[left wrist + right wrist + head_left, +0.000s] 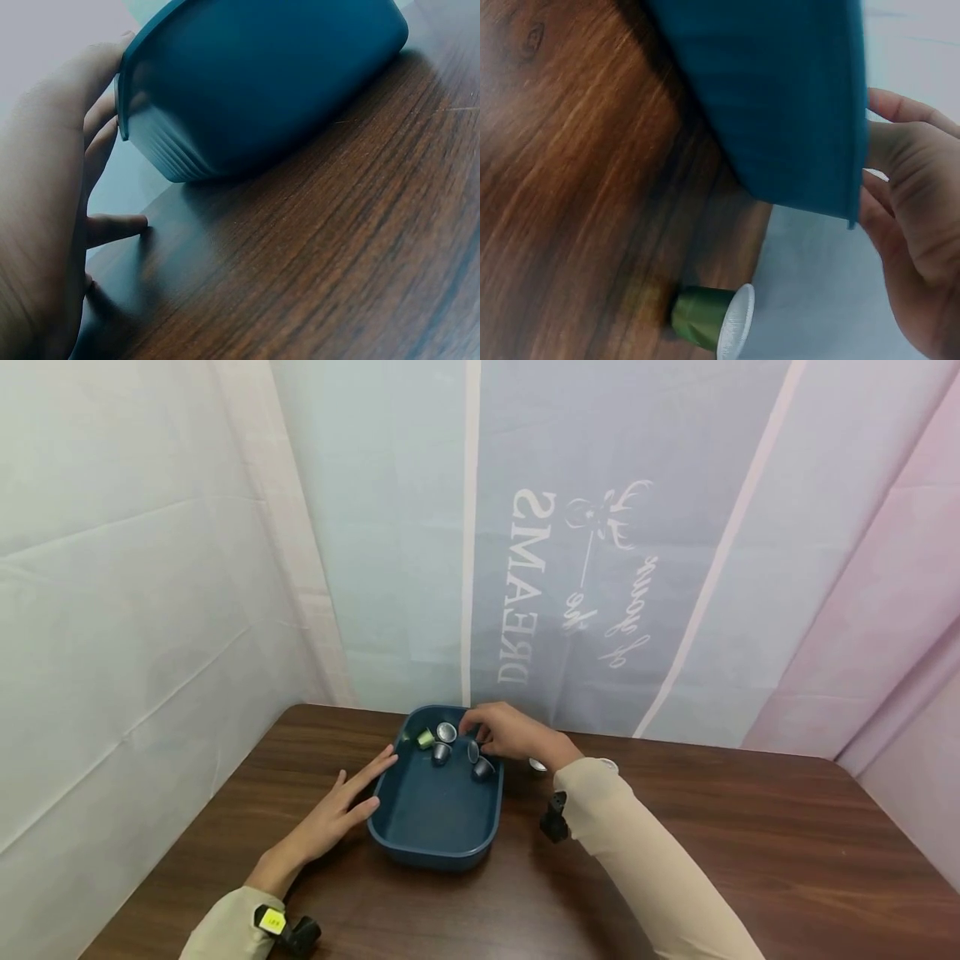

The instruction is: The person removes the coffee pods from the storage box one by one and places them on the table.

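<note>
A blue plastic basin (438, 814) stands on the table, several coffee capsules toward its far end. Among them are a small green capsule (426, 739), one with its silver lid up (446, 732) and a dark capsule (442, 753). My left hand (330, 814) has its fingers extended, fingertips at the basin's left rim. Over the far right rim reaches my right hand (517, 732), fingers bent down inside. Right under those fingers is a silver-lidded capsule (473, 752), with another dark capsule (483, 768) beside it; I cannot tell whether the fingers pinch the first one.
Outside the basin, a green capsule (701, 315) with a pale lid lies on the brown wooden table (720, 852). In the head view, a silver lid (537, 765) shows by the right wrist and another (609, 765) behind the sleeve. A printed curtain (397, 568) hangs behind the table.
</note>
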Action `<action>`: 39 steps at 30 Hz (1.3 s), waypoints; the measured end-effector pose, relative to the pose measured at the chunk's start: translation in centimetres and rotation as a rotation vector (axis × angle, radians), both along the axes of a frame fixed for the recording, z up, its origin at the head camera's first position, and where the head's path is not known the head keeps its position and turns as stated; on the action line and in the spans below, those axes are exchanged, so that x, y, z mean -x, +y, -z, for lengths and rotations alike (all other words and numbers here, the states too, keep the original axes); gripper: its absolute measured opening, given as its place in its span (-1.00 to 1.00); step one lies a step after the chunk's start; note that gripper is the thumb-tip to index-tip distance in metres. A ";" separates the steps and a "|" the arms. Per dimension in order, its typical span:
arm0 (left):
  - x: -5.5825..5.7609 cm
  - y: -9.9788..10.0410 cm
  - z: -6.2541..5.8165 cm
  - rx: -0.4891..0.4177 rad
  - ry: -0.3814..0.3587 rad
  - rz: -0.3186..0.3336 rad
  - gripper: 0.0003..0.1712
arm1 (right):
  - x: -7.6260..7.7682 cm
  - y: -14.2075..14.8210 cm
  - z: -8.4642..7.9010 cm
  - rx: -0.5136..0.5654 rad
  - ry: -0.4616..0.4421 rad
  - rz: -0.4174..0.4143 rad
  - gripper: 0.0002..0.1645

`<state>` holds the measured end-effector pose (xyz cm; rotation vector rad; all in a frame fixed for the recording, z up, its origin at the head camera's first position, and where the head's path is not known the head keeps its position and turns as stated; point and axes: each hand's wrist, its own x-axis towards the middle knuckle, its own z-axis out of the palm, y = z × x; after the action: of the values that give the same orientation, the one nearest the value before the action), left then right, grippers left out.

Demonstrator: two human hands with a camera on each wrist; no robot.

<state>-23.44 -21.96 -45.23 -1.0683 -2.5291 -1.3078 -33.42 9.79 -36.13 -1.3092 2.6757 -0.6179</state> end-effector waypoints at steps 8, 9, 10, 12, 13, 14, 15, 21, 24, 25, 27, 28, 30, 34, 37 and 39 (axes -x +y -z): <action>0.2 0.1 0.1 0.007 -0.003 -0.001 -0.33 | 0.3 -0.4 0.5 -0.086 0.095 0.020 -0.43; 0.2 0.1 0.1 0.006 -0.004 -0.001 -0.34 | 0.3 -0.6 0.5 -0.096 0.098 0.014 -0.43; 0.2 0.2 0.1 0.006 -0.004 -0.001 -0.34 | 0.3 -0.7 0.6 -0.100 0.099 0.005 -0.43; 0.1 0.2 0.1 0.008 -0.005 -0.001 -0.34 | 0.3 -1.0 0.6 -0.110 0.098 -0.006 -0.43; 0.1 0.1 0.1 0.008 -0.005 -0.001 -0.34 | 0.3 -1.1 0.7 -0.113 0.098 -0.013 -0.43; 0.1 0.1 0.1 0.010 -0.004 -0.001 -0.34 | 0.4 -1.2 0.7 -0.109 0.094 -0.019 -0.43; 0.1 0.1 0.1 0.010 -0.005 -0.002 -0.34 | 0.4 -1.3 0.8 -0.097 0.085 -0.025 -0.43; 0.1 0.0 0.1 0.007 -0.005 -0.009 -0.34 | 0.5 -2.3 1.3 -0.024 0.018 -0.087 -0.46; 0.1 0.1 0.1 0.008 -0.007 -0.010 -0.34 | 0.5 -2.8 1.5 -0.050 0.017 -0.094 -0.48; 0.1 0.1 0.1 0.008 -0.008 -0.010 -0.34 | 0.5 -3.0 1.5 -0.068 0.025 -0.090 -0.49; 0.1 0.1 0.1 0.009 -0.011 -0.013 -0.34 | 0.5 -3.2 1.4 -0.103 0.040 -0.073 -0.51; 0.1 0.1 0.1 0.008 -0.011 -0.013 -0.35 | 0.4 -3.2 1.4 -0.120 0.045 -0.063 -0.52; 0.1 0.1 0.1 0.008 -0.012 -0.014 -0.35 | 0.3 -3.4 1.2 -0.154 0.059 -0.045 -0.53; 0.3 0.1 0.1 0.007 -0.008 -0.011 -0.35 | 0.3 -3.5 1.1 -0.184 0.060 -0.023 -0.53; 0.3 0.0 0.1 0.008 -0.010 -0.010 -0.35 | 0.5 -3.5 1.2 -0.172 0.024 -0.028 -0.54; 0.4 0.0 0.1 0.011 -0.011 -0.011 -0.35 | 0.7 -3.5 1.3 -0.160 -0.004 -0.040 -0.54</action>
<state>-23.80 -21.97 -45.32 -1.0501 -2.5496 -1.3019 -34.13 6.24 -37.46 -1.3131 2.6255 -0.3921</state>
